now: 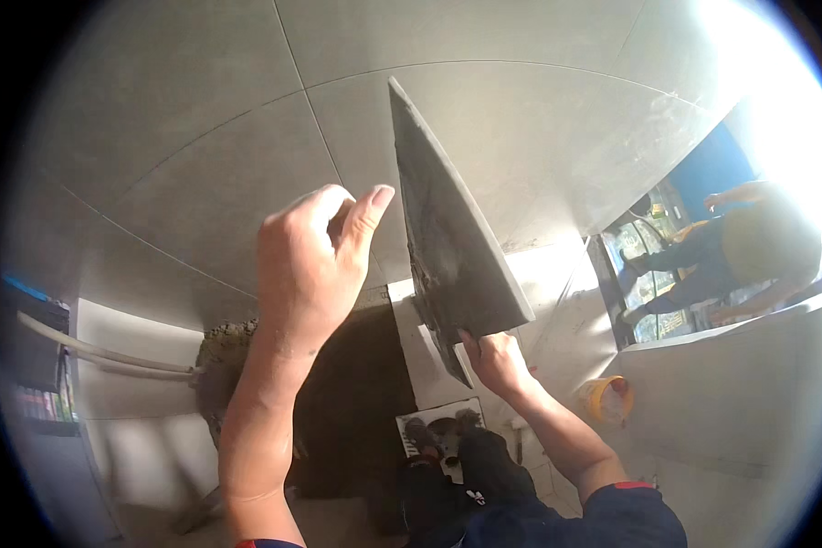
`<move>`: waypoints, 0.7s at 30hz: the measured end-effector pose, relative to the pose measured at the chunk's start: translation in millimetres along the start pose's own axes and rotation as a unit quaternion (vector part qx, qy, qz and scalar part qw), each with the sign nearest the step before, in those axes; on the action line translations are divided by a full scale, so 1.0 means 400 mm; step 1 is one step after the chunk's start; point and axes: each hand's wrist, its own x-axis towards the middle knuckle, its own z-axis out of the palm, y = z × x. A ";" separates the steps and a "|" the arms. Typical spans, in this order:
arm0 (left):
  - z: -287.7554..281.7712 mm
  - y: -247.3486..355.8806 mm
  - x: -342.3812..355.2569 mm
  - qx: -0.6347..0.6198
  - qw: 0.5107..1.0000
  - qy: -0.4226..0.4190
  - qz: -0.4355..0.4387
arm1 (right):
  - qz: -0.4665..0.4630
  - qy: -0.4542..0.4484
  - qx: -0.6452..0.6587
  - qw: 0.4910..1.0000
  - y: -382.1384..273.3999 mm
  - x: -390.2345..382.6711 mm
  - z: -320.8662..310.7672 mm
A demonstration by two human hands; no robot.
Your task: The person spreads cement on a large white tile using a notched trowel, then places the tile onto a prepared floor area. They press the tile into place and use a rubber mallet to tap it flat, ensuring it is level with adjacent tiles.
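Note:
My right hand (498,361) grips a broad, flat trowel (452,242) by its lower part; the grey, smeared blade tilts upward in front of the tiled grey wall (210,119). My left hand (320,228) is raised just left of the blade, apart from it, with fingers curled and thumb up; whatever it may hold is hidden by the back of the hand. Below, dark mortar (347,374) covers part of the floor beside pale tiles (566,301). My feet stand on a small white board (411,420).
A yellow bucket (609,397) sits at lower right. Through an opening at right, another person (740,247) in dark trousers stands in bright light, beyond a low wall (721,402). A pale hose (110,352) runs along the left, near rough mortar edging (224,352).

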 end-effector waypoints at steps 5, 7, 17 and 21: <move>0.062 0.144 0.130 0.159 0.982 -0.096 -0.036 | -0.069 0.024 0.064 0.995 0.035 0.013 -0.014; 0.090 0.163 0.163 0.217 0.973 -0.082 0.003 | -0.088 0.018 0.064 0.994 0.029 0.024 -0.029; 0.227 0.205 0.375 0.609 0.747 -0.208 0.165 | -0.108 0.039 0.137 0.984 0.044 0.038 -0.002; 0.183 0.183 0.351 0.526 0.815 -0.185 0.159 | -0.095 0.087 0.138 0.982 0.047 0.041 0.021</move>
